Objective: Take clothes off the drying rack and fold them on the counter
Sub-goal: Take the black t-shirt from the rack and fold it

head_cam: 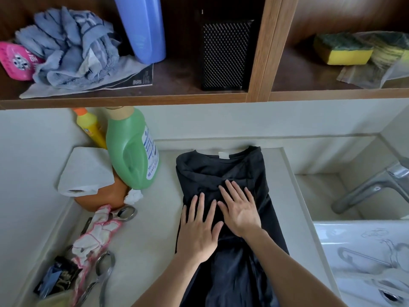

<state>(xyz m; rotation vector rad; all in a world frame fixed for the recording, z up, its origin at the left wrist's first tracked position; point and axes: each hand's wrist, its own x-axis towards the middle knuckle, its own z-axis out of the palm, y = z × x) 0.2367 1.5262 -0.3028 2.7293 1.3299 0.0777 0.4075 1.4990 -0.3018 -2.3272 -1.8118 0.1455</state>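
A black T-shirt (234, 169) lies lengthwise on the pale counter (155, 222), collar and white label toward the wall, sides folded in to a narrow strip. My left hand (199, 229) rests flat on the shirt's left half, fingers spread. My right hand (239, 207) lies flat beside it on the middle of the shirt, fingers pointing up-left. Both palms press the cloth and neither grips it. The drying rack is out of view.
Left of the shirt stand a green detergent bottle (130, 149), a yellow bottle (90, 127), a paper roll (84, 171), a rag (95, 233) and scissors (101, 275). A sink with a tap (371, 187) lies right. A wooden shelf (132, 98) hangs above.
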